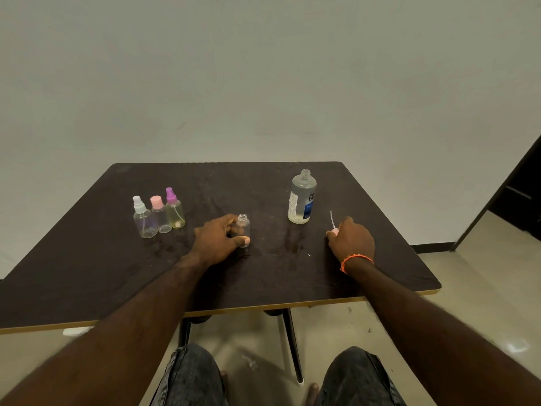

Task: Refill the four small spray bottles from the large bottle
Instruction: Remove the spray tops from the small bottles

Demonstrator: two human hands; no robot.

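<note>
The uncapped small bottle [243,230] stands mid-table, gripped by the left hand [218,238]. Right of it the large bottle [303,197] stands open; nearer, the right hand [349,238] pinches a pink sprayer [333,227]. Three capped bottles [159,213] stand far left on the table [87,259].

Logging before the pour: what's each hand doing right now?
Left hand: grip round the small clear uncapped spray bottle, upright on the table.
Right hand: grip on the pink spray pump head, dip tube pointing up.
</note>
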